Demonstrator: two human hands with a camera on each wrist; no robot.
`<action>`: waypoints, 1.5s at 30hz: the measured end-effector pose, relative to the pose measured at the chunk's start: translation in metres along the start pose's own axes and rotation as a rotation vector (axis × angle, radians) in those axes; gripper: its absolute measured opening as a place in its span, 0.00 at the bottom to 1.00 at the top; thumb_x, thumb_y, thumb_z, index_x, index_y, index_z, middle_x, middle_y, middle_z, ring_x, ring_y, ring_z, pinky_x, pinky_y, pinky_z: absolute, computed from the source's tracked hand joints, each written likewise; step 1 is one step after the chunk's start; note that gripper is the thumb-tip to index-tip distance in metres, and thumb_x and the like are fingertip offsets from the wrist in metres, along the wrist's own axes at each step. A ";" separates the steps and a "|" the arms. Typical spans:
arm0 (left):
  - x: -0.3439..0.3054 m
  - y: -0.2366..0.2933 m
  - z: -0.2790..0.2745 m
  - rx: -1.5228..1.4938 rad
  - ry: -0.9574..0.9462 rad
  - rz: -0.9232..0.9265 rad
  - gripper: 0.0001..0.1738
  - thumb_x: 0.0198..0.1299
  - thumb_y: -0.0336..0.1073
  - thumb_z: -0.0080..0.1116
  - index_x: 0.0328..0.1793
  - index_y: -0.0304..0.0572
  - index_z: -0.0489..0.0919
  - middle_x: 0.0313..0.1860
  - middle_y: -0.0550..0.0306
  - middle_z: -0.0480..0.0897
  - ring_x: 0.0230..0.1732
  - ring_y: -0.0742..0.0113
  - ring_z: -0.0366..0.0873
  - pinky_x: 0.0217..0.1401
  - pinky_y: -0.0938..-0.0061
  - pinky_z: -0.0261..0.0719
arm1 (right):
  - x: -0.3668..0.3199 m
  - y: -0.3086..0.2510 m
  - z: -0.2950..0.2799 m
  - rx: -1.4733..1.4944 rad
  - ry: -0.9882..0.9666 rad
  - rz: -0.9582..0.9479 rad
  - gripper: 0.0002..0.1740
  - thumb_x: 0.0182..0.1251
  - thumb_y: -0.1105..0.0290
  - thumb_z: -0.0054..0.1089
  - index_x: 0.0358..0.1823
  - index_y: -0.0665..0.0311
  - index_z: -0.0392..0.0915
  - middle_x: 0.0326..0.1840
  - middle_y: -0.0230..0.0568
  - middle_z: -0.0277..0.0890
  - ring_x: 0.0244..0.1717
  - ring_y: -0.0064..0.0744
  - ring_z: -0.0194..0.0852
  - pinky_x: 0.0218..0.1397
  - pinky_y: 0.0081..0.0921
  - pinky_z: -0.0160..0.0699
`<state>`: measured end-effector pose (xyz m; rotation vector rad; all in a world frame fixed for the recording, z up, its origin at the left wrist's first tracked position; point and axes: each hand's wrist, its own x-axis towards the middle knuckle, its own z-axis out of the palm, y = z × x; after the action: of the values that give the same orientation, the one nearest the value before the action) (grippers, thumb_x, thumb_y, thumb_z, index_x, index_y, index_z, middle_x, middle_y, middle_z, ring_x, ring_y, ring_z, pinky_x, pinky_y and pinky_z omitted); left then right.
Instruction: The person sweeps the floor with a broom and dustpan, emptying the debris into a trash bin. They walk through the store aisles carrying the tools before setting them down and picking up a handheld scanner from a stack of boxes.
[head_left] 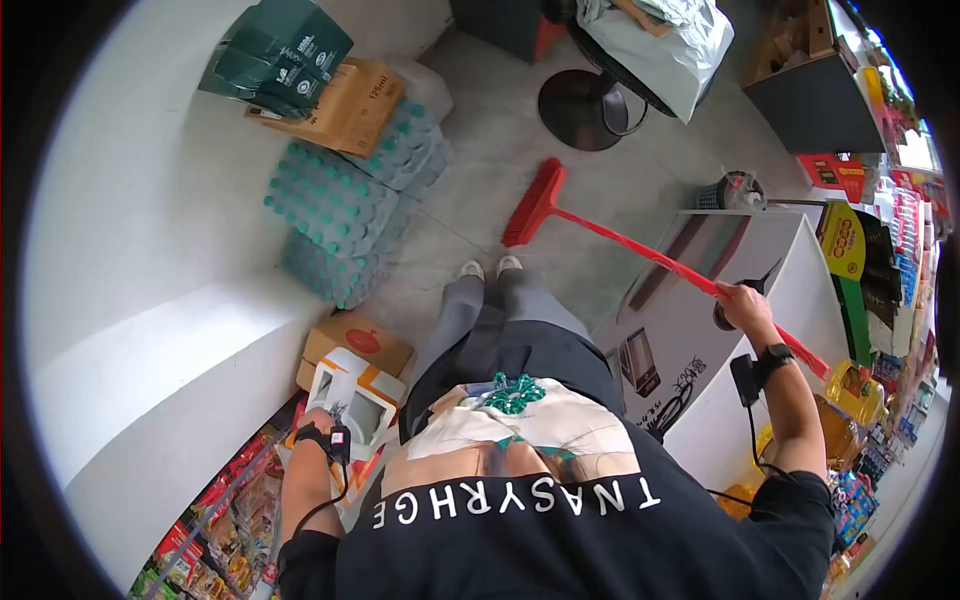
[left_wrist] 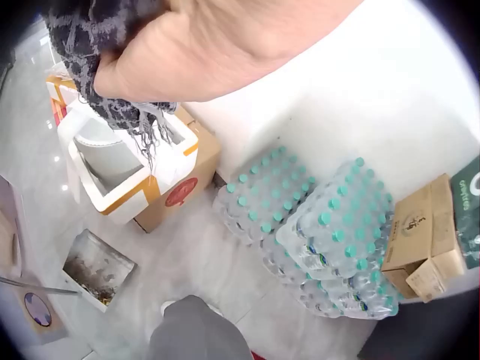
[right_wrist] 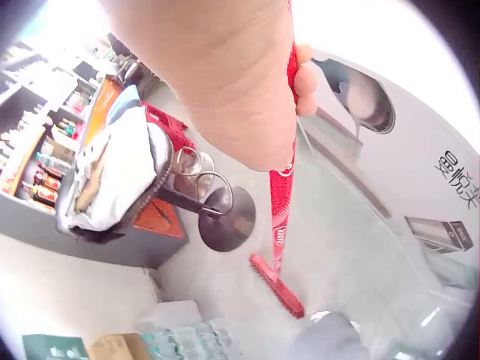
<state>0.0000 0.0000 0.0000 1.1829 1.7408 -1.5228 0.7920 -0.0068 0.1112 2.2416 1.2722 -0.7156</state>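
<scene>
My right hand point(head_left: 748, 308) grips the upper part of a red broom's handle point(head_left: 640, 248), its fingers wrapped round it in the right wrist view. The broom head point(head_left: 535, 205), with red bristles, is down at the floor ahead of my shoes. My left hand point(left_wrist: 217, 52) holds a bunched dark grey patterned cloth point(left_wrist: 112, 71) with frayed threads hanging from its edge. Below that cloth is an open white foam box point(left_wrist: 112, 161) with orange tape, beside a cardboard box point(left_wrist: 184, 191). A scoop-shaped dustpan point(left_wrist: 97, 270) with debris in it sits on the floor.
Stacked packs of green-capped bottles point(head_left: 330, 205) stand along the white wall, with cartons point(head_left: 345, 105) on top. A round-based chair point(head_left: 585, 110) is ahead. To the right are a large white box point(head_left: 690, 300), a small bin point(head_left: 730, 192) and oil bottles point(head_left: 855, 390).
</scene>
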 end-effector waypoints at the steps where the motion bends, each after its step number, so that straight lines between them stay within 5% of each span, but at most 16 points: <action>1: -0.003 0.003 0.001 -0.042 0.084 0.024 0.21 0.29 0.42 0.62 0.32 0.38 0.80 0.33 0.45 0.80 0.37 0.58 0.79 0.39 0.69 0.76 | -0.008 0.004 -0.006 0.034 -0.012 0.005 0.16 0.55 0.57 0.53 0.47 0.42 0.74 0.39 0.44 0.75 0.41 0.44 0.73 0.45 0.33 0.71; 3: -0.011 -0.020 -0.004 -0.165 0.204 -0.027 0.20 0.27 0.41 0.62 0.30 0.36 0.80 0.32 0.45 0.80 0.35 0.57 0.79 0.35 0.71 0.76 | -0.029 0.001 0.002 0.129 -0.023 0.011 0.16 0.54 0.58 0.54 0.46 0.43 0.75 0.39 0.44 0.75 0.41 0.44 0.73 0.44 0.33 0.71; 8: -0.017 0.045 -0.078 -0.503 0.042 0.079 0.15 0.32 0.39 0.55 0.26 0.34 0.77 0.27 0.50 0.79 0.29 0.61 0.76 0.33 0.71 0.72 | -0.058 0.017 0.050 0.398 -0.064 0.253 0.17 0.55 0.55 0.55 0.48 0.41 0.74 0.40 0.40 0.76 0.42 0.38 0.75 0.44 0.28 0.70; 11: 0.011 0.065 -0.123 -0.770 0.236 0.788 0.13 0.37 0.37 0.51 0.23 0.33 0.75 0.23 0.52 0.77 0.24 0.64 0.72 0.32 0.74 0.68 | -0.061 -0.006 0.084 0.542 -0.089 0.326 0.17 0.56 0.54 0.54 0.49 0.44 0.74 0.40 0.43 0.76 0.42 0.37 0.75 0.45 0.27 0.70; 12: -0.021 0.093 -0.159 -0.905 0.186 0.660 0.11 0.39 0.36 0.48 0.20 0.32 0.71 0.19 0.53 0.73 0.22 0.67 0.68 0.32 0.76 0.64 | -0.065 -0.015 0.090 0.593 -0.074 0.335 0.18 0.56 0.54 0.54 0.49 0.45 0.73 0.40 0.44 0.76 0.43 0.39 0.74 0.46 0.29 0.70; 13: -0.017 0.105 -0.179 -0.833 0.397 0.971 0.13 0.38 0.36 0.48 0.17 0.30 0.68 0.14 0.55 0.68 0.21 0.71 0.65 0.29 0.76 0.63 | -0.072 -0.028 0.089 0.619 -0.074 0.362 0.18 0.57 0.54 0.53 0.49 0.45 0.73 0.40 0.44 0.76 0.44 0.40 0.73 0.47 0.30 0.70; 15: -0.035 0.144 -0.241 -0.863 0.369 1.078 0.13 0.37 0.35 0.48 0.16 0.29 0.65 0.13 0.57 0.63 0.20 0.73 0.62 0.27 0.75 0.62 | -0.081 -0.037 0.097 0.687 -0.085 0.402 0.18 0.57 0.53 0.52 0.49 0.45 0.73 0.41 0.44 0.76 0.45 0.40 0.73 0.46 0.30 0.70; 18: -0.068 0.205 -0.334 -0.810 0.207 0.890 0.09 0.34 0.31 0.48 0.17 0.29 0.65 0.16 0.63 0.66 0.19 0.72 0.62 0.26 0.76 0.62 | -0.103 -0.051 0.097 0.769 -0.106 0.494 0.19 0.56 0.51 0.51 0.49 0.45 0.73 0.39 0.44 0.76 0.43 0.39 0.74 0.44 0.30 0.70; 22: -0.108 0.273 -0.412 -1.038 -0.046 1.002 0.12 0.31 0.23 0.46 0.29 0.32 0.71 0.22 0.61 0.72 0.21 0.68 0.68 0.27 0.77 0.68 | -0.134 -0.076 0.133 0.917 -0.070 0.652 0.20 0.55 0.50 0.50 0.47 0.46 0.74 0.40 0.40 0.76 0.45 0.40 0.72 0.46 0.32 0.70; 23: -0.103 0.287 -0.428 -0.994 -0.023 1.050 0.12 0.31 0.23 0.47 0.28 0.32 0.71 0.22 0.61 0.71 0.21 0.68 0.68 0.27 0.77 0.68 | -0.141 -0.089 0.132 0.978 -0.099 0.708 0.20 0.56 0.51 0.50 0.48 0.46 0.74 0.39 0.41 0.76 0.44 0.40 0.73 0.45 0.31 0.70; 25: -0.093 0.313 -0.457 -0.911 0.023 1.135 0.11 0.32 0.24 0.47 0.28 0.31 0.71 0.22 0.61 0.71 0.22 0.69 0.67 0.27 0.77 0.67 | -0.143 -0.115 0.154 1.048 0.030 0.707 0.20 0.57 0.56 0.52 0.48 0.58 0.73 0.23 0.39 0.74 0.23 0.23 0.70 0.31 0.24 0.69; 27: -0.090 0.336 -0.483 -0.811 0.128 1.171 0.14 0.31 0.24 0.47 0.30 0.31 0.71 0.22 0.60 0.71 0.23 0.69 0.67 0.26 0.78 0.67 | -0.138 -0.139 0.170 1.247 0.065 0.800 0.21 0.58 0.58 0.53 0.49 0.64 0.72 0.19 0.32 0.69 0.21 0.22 0.66 0.26 0.21 0.66; 29: -0.087 0.355 -0.498 -0.762 0.194 1.186 0.15 0.31 0.24 0.47 0.32 0.30 0.71 0.22 0.60 0.71 0.23 0.69 0.66 0.26 0.78 0.67 | -0.127 -0.156 0.199 1.268 0.271 0.739 0.21 0.58 0.58 0.52 0.51 0.61 0.71 0.18 0.30 0.67 0.17 0.21 0.64 0.18 0.21 0.62; 33: -0.079 0.381 -0.512 -0.673 0.277 1.197 0.18 0.31 0.25 0.47 0.35 0.29 0.71 0.23 0.60 0.71 0.23 0.70 0.67 0.25 0.77 0.67 | -0.090 -0.165 0.153 1.611 0.070 0.966 0.21 0.60 0.57 0.50 0.54 0.55 0.69 0.13 0.27 0.61 0.10 0.18 0.57 0.11 0.19 0.53; 42: -0.102 0.408 -0.493 -0.695 0.222 0.840 0.17 0.32 0.24 0.45 0.35 0.28 0.72 0.25 0.57 0.72 0.25 0.68 0.67 0.28 0.75 0.66 | 0.068 -0.021 0.140 1.598 0.070 0.903 0.21 0.60 0.56 0.49 0.54 0.52 0.70 0.13 0.35 0.68 0.10 0.23 0.63 0.13 0.24 0.62; 45: -0.075 0.389 -0.476 -0.560 0.383 0.941 0.16 0.30 0.25 0.48 0.31 0.27 0.73 0.24 0.57 0.73 0.26 0.64 0.68 0.29 0.73 0.66 | 0.137 0.028 0.168 1.380 0.239 0.765 0.22 0.60 0.54 0.48 0.54 0.53 0.69 0.20 0.41 0.72 0.20 0.32 0.71 0.22 0.27 0.67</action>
<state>0.4447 0.4306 -0.0251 1.6746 1.3277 -0.2511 0.8405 -0.0366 -0.1000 3.5466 -0.3669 -1.1895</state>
